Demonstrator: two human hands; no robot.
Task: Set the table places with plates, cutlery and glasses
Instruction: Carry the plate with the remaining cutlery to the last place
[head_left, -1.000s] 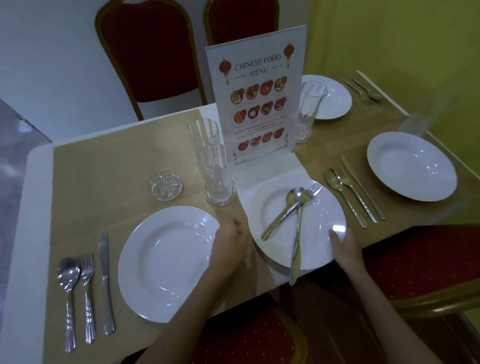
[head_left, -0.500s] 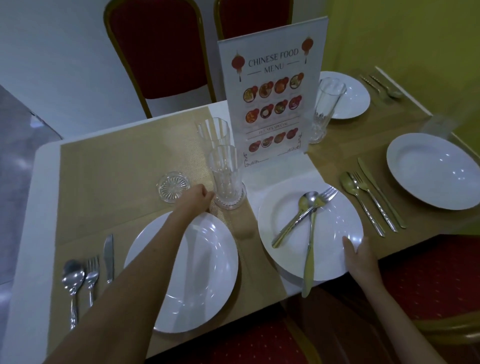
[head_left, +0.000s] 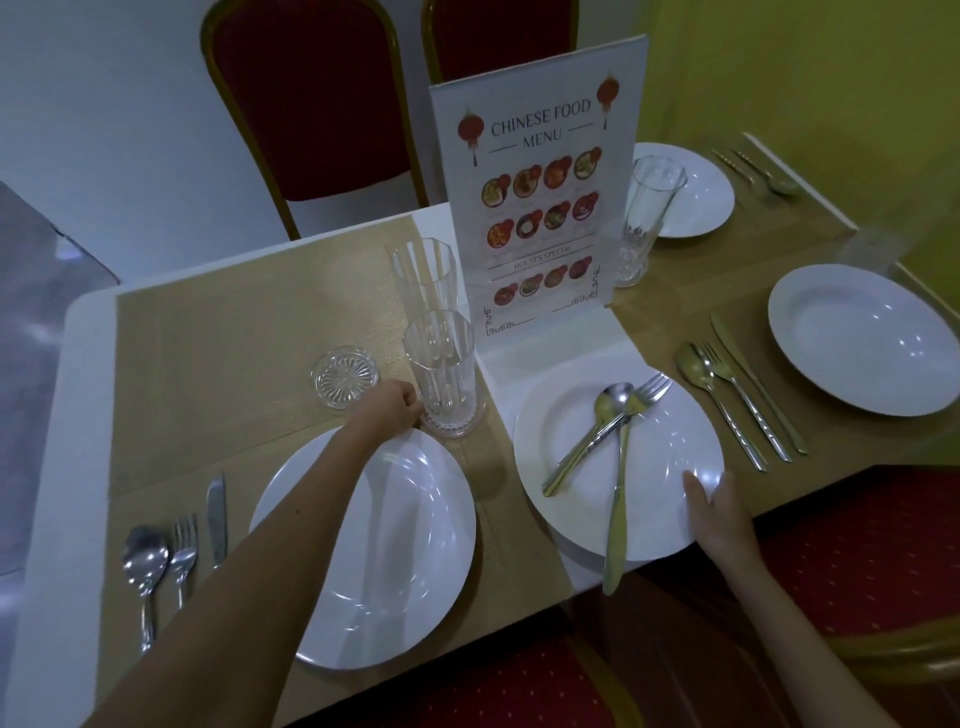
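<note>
My left hand (head_left: 390, 410) reaches over a white plate (head_left: 395, 566) and touches the base of a clear glass (head_left: 441, 369) standing on its coaster; whether the fingers grip it I cannot tell. A second glass (head_left: 421, 275) stands just behind. My right hand (head_left: 714, 512) holds the near right rim of a stack of white plates (head_left: 670, 457) that carries a spoon (head_left: 602, 421), a fork (head_left: 641, 395) and a knife (head_left: 618, 519). A spoon (head_left: 143, 566), fork (head_left: 183, 551) and knife (head_left: 217, 512) lie left of the near plate.
An empty glass coaster (head_left: 344, 376) sits left of my left hand. A standing menu card (head_left: 540, 208) is mid-table, with a third glass (head_left: 647, 218) beside it. Two more plates (head_left: 862, 338) (head_left: 696, 197) with cutlery (head_left: 737, 389) lie right. Red chairs (head_left: 306, 104) surround the table.
My left hand left the stack's left rim, crossed the near plate and reached the base of the front glass. My right hand stayed on the stack's rim.
</note>
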